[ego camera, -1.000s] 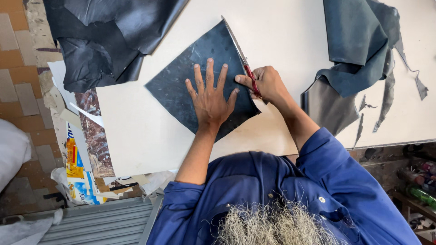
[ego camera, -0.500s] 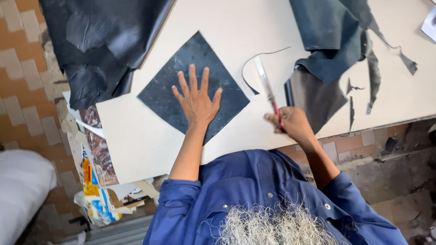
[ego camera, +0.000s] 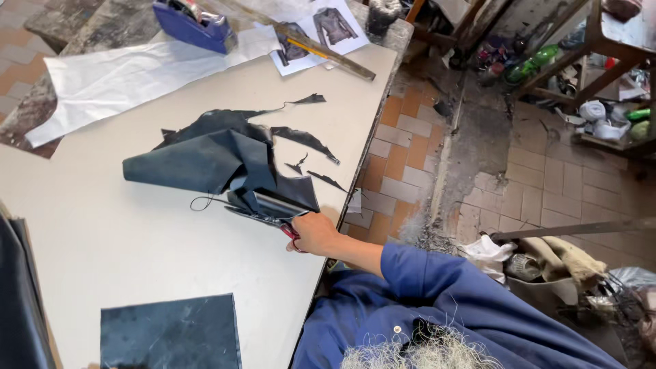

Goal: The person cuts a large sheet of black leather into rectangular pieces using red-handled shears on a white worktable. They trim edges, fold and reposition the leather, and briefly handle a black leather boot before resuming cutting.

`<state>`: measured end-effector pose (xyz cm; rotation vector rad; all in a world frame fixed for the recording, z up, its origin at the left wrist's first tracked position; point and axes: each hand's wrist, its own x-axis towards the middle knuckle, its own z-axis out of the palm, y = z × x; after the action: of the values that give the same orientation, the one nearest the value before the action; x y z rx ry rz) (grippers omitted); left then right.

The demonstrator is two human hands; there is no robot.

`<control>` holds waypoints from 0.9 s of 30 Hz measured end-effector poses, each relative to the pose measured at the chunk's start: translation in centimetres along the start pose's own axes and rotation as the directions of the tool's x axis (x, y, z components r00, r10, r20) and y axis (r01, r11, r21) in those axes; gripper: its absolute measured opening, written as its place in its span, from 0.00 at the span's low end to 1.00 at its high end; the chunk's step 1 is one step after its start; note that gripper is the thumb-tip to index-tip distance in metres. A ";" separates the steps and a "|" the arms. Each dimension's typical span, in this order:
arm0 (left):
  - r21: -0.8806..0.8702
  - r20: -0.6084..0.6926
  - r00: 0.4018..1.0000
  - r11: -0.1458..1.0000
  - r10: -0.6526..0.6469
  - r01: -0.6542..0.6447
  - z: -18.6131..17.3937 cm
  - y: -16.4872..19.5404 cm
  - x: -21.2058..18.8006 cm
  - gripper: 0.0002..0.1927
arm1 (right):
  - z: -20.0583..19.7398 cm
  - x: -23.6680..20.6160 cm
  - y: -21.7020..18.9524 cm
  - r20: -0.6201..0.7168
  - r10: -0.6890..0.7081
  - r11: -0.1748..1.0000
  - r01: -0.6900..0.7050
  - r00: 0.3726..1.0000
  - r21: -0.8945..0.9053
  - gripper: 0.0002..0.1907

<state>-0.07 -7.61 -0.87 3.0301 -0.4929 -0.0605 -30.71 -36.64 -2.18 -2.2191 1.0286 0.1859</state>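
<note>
My right hand grips red-handled scissors at the table's right edge. The blades lie against the lower edge of a folded pile of dark blue-grey leather. A thin dark thread curls off the pile on its left. A cut, roughly square piece of dark leather lies flat on the pale tabletop near the bottom of the view, apart from the hand. My left hand is out of sight. My blue sleeve fills the lower right.
Thin leather scraps lie beyond the pile. At the table's far end are a white paper sheet, a blue tape dispenser, a wooden stick and printed garment pictures. More dark leather hangs at the left edge. Right of the table are a brick floor and cluttered shelves.
The view has swung to the right. My right hand carried the scissors from beside the cut piece to the leather pile. My left hand lifted off the cut piece and left the view.
</note>
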 end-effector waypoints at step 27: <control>-0.251 -0.121 0.986 0.957 0.116 -0.143 0.1 -8.7 1.7 0.19 | 12.5 2.6 -17.2 0.001 -0.451 0.876 0.443 0.892 -0.188 0.10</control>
<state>4.29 0.01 -1.73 2.7226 -0.6203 0.0387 -14.70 -22.47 -3.75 -2.5735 0.5056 0.0244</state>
